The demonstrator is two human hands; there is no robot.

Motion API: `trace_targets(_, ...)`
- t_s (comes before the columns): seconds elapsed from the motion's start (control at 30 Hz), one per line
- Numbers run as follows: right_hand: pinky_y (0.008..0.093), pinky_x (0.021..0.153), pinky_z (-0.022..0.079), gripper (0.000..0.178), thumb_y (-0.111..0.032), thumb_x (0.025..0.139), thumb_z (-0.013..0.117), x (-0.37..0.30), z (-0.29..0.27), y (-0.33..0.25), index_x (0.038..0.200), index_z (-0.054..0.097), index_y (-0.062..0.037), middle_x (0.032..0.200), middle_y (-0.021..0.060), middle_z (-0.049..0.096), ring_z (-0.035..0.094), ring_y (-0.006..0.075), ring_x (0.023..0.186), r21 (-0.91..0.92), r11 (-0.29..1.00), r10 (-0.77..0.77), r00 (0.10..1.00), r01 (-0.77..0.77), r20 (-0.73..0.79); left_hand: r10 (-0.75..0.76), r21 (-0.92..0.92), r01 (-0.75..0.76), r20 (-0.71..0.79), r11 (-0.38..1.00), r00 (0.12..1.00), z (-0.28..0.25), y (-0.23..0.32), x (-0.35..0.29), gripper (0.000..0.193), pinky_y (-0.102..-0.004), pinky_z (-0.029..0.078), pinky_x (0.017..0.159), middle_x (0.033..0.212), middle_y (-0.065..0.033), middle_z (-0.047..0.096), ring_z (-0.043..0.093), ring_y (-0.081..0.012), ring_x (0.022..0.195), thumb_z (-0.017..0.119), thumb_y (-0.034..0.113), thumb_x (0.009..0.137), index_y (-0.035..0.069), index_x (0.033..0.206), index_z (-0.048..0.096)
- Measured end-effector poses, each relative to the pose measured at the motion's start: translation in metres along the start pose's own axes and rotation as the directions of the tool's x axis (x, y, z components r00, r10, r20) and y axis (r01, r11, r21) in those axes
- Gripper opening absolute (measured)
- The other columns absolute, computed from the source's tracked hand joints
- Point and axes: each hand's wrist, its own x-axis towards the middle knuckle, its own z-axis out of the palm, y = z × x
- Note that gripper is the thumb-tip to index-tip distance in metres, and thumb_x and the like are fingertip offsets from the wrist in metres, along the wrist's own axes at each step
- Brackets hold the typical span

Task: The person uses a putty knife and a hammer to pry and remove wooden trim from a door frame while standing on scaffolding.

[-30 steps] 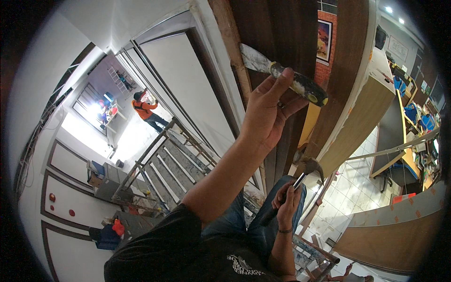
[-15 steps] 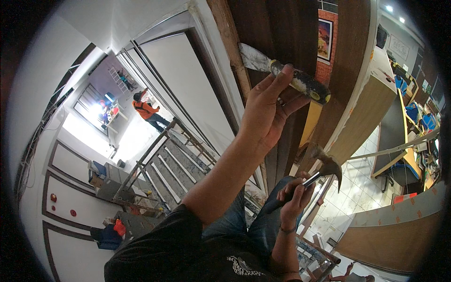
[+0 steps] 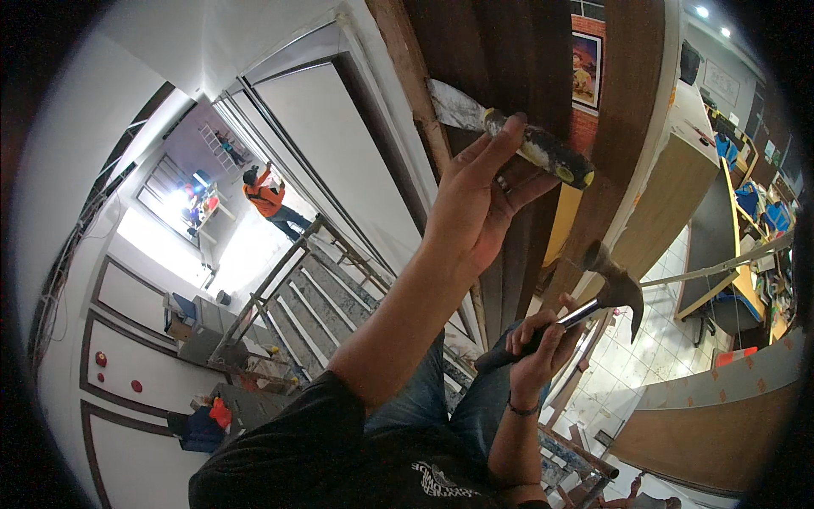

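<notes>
My left hand (image 3: 476, 193) is raised and wrapped round the dark, paint-spotted handle of a putty knife (image 3: 555, 156). The knife's whitish blade points up and left, its tip against the brown wooden edge strip (image 3: 410, 75) beside dark wood panelling (image 3: 526, 59). Lower and to the right, my right hand (image 3: 543, 355) grips a claw hammer (image 3: 616, 290) by its dark handle. Its metal head is up, below the butt of the knife handle and apart from it. Where the blade tip meets the wood, I cannot tell how deep it sits.
A paint-stained scaffold platform (image 3: 318, 299) with metal rails lies at left below me. Beyond it a person in orange (image 3: 265, 200) stands by the wall. A wooden partition (image 3: 670, 182) rises at right, with cluttered desks (image 3: 738, 254) beyond. Another person (image 3: 653, 502) shows at the bottom edge.
My right hand has moved slightly right and up with the hammer, and its head now sits farther right. The putty knife has stayed almost in place at the wood.
</notes>
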Motion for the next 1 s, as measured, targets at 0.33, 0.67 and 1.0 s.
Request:
trace_targets(0.33, 0.0214, 0.036, 0.034, 0.042, -0.038, 0.098, 0.043, 0.023, 0.027, -0.014, 0.121, 0.036, -0.0041, 0.060, 0.0016, 0.041, 0.037, 0.0062, 0.044, -0.036, 0.997, -0.076, 0.997, 0.075, -0.015, 0.004, 0.011, -0.004, 0.010, 1.000, 1.000, -0.001, 0.003, -0.002, 0.029, -0.0336, 0.060, 0.080, 0.099, -0.0149, 0.063, 0.065, -0.0247, 0.093, 0.063, 0.024, 0.090, 0.000, 0.104, 0.056)
trace_targets(0.67, 0.0211, 0.032, 0.034, 0.043, -0.045, 0.098, 0.040, 0.040, 0.046, -0.028, 0.118, 0.035, -0.0069, 0.058, 0.0006, 0.038, 0.038, 0.0075, 0.038, -0.077, 0.979, -0.192, 0.981, 0.189, -0.025, -0.030, 0.021, 0.029, 0.017, 0.999, 0.999, -0.001, -0.001, -0.001, 0.030, -0.0347, 0.059, 0.081, 0.103, -0.0155, 0.063, 0.064, -0.0242, 0.097, 0.060, 0.024, 0.092, -0.002, 0.106, 0.056)
trace_targets(1.0, 0.0207, 0.033, 0.035, 0.037, -0.038, 0.098, 0.043, 0.035, 0.037, -0.020, 0.114, 0.033, -0.0062, 0.060, 0.0019, 0.040, 0.038, 0.0062, 0.042, -0.001, 0.987, -0.160, 0.987, 0.160, 0.004, -0.023, 0.045, 0.022, 0.024, 0.999, 0.999, 0.000, 0.001, -0.003, 0.032, -0.0343, 0.059, 0.082, 0.103, -0.0159, 0.063, 0.066, -0.0245, 0.094, 0.060, 0.026, 0.092, -0.002, 0.108, 0.056)
